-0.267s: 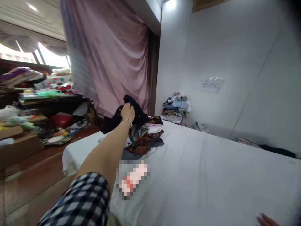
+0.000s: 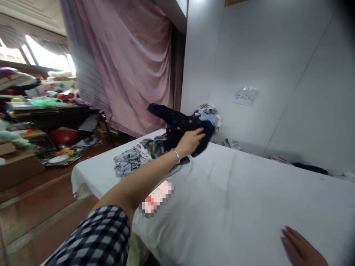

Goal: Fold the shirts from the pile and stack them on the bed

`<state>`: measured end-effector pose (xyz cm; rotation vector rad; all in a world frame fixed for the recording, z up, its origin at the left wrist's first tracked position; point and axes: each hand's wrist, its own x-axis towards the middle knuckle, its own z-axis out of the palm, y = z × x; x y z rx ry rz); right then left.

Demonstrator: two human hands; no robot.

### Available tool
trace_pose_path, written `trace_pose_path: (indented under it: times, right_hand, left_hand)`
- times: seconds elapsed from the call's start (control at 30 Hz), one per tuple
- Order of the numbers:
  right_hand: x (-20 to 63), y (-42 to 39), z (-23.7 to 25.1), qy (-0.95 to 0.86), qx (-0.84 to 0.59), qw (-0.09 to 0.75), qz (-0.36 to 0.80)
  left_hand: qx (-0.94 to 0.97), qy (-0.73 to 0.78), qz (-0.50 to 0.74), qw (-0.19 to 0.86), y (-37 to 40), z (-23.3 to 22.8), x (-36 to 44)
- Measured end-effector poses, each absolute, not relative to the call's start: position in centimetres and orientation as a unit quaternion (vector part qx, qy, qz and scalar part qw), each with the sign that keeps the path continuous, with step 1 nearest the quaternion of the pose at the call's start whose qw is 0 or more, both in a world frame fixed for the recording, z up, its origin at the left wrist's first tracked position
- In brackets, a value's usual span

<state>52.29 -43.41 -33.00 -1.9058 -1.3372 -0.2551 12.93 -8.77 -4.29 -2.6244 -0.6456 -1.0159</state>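
My left hand (image 2: 191,142) reaches out over the white bed sheet (image 2: 235,192) and grips a dark navy garment with coloured dots (image 2: 181,127), lifted and swung to the right of the clothes heap. A bracelet sits on that wrist. The heap of mixed clothes (image 2: 138,155) lies on the bed's far left part. My right hand (image 2: 301,249) rests flat on the sheet at the lower right, fingers spread, holding nothing.
A blurred pink and white object (image 2: 157,197) lies on the sheet near my left forearm. A second pile of clothes (image 2: 209,112) sits against the white wall. A pink curtain (image 2: 130,62) hangs behind. Cluttered shelves and boxes (image 2: 36,122) stand at left on a wooden floor.
My left hand has pulled the navy garment up off the heap and carried it to the right. My right hand has come further into view on the sheet.
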Motion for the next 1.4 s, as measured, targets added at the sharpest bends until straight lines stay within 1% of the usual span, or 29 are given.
trace_pose_path:
  times: [0.1,0.2,0.3,0.37,0.47,0.53,0.6,0.7,0.83,0.93,1.0,1.07,1.13,1.23,1.3,1.33,1.4]
  right_hand:
    - [50.3,-43.7,-30.8,-0.529,-0.776,0.336,-0.077]
    - [49.1,-43.8,-29.1,-0.527,-0.782,0.326,-0.057]
    - [48.7,-43.8,-28.4,-0.518,-0.784,0.339,-0.043]
    - [48.6,-44.0,-28.2,-0.51,-0.787,0.344,-0.037]
    - [48.2,-44.2,-27.9,-0.502,-0.794,0.341,-0.032]
    - [47.7,-44.1,-27.4,-0.496,-0.801,0.336,-0.022]
    - [47.1,-43.7,-26.4,-0.473,-0.81,0.346,0.005]
    - [45.7,-41.9,-24.4,-0.447,-0.805,0.387,0.06]
    - [43.2,-37.5,-21.6,-0.453,-0.771,0.431,0.121]
    - [41.5,-34.4,-20.8,-0.451,-0.759,0.441,0.161]
    - [40.7,-33.0,-20.9,-0.454,-0.757,0.435,0.176]
    - [40.1,-32.3,-21.1,-0.454,-0.757,0.433,0.182]
    - [39.4,-32.2,-21.2,-0.448,-0.759,0.44,0.171]
    - [37.6,-33.2,-20.4,-0.455,-0.741,0.482,0.105]
    - [35.6,-34.6,-19.6,-0.537,-0.68,0.497,0.047]
    - [34.4,-35.5,-19.3,-0.597,-0.637,0.487,0.024]
    - [31.9,-37.4,-19.0,-0.713,-0.559,0.424,0.013]
  left_hand:
    - [-0.964,-0.12,-0.229,0.068,-14.9,-11.3,17.0]
    - [-0.985,-0.099,-0.137,-0.041,-20.4,-17.7,19.2]
    - [-0.967,-0.146,-0.15,-0.146,-24.0,-20.9,19.9]
    - [-0.943,-0.192,-0.193,-0.189,-25.3,-21.2,20.0]
    - [-0.908,-0.292,-0.231,-0.194,-26.0,-20.5,20.2]
    - [-0.891,-0.355,-0.21,-0.187,-26.0,-20.3,20.4]
    - [-0.887,-0.382,-0.177,-0.191,-25.8,-20.3,20.7]
    - [-0.887,-0.38,-0.169,-0.202,-25.7,-20.4,21.3]
    - [-0.882,-0.363,-0.213,-0.214,-27.3,-19.0,21.7]
    - [-0.89,-0.296,-0.275,-0.213,-30.1,-18.3,21.1]
    - [-0.91,-0.23,-0.258,-0.227,-32.0,-18.9,20.4]
    - [-0.921,-0.204,-0.197,-0.267,-33.1,-20.0,19.5]
    - [-0.906,-0.228,-0.161,-0.318,-33.2,-20.9,18.6]
    - [-0.847,-0.306,-0.207,-0.382,-31.6,-20.7,17.7]
    - [-0.784,-0.363,-0.249,-0.438,-30.1,-19.8,17.3]
    - [-0.745,-0.389,-0.262,-0.474,-29.4,-19.3,17.3]
    - [-0.671,-0.421,-0.263,-0.55,-28.5,-18.7,17.2]
